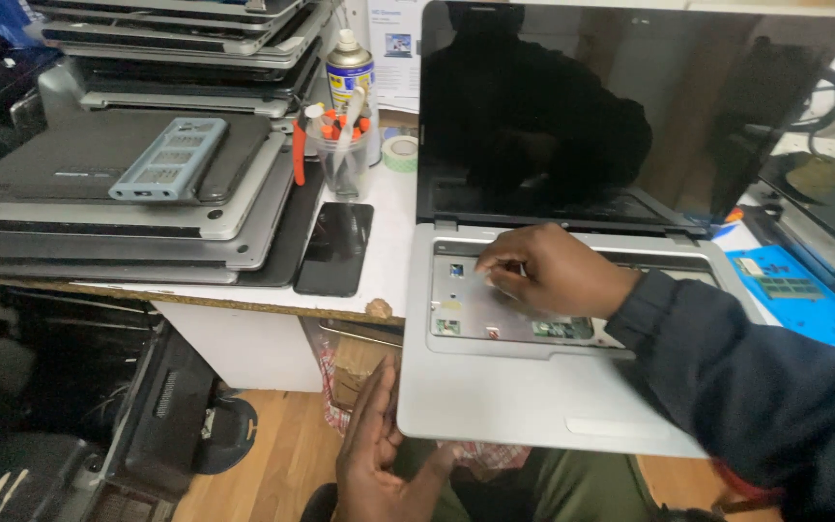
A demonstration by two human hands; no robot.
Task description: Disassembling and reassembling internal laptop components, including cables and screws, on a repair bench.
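An open silver laptop (495,396) lies before me with its keyboard removed, so the bare metal tray (466,311) and small circuit parts show. Its dark screen (727,106) stands upright. My right hand (548,269) rests in the tray with fingertips pinched together at the upper left part; whether something small is between them I cannot tell. My left hand (379,454) is below the desk edge, palm up with fingers apart, touching the laptop's front left corner, which overhangs the desk.
A stack of closed laptops (118,193) fills the desk's left side, with a grey-blue tool case (171,159) on top. A black phone (335,248), a clear cup of tools (340,145), a spray can (350,72) and a tape roll (400,152) stand nearby. A blue mat (794,290) lies right.
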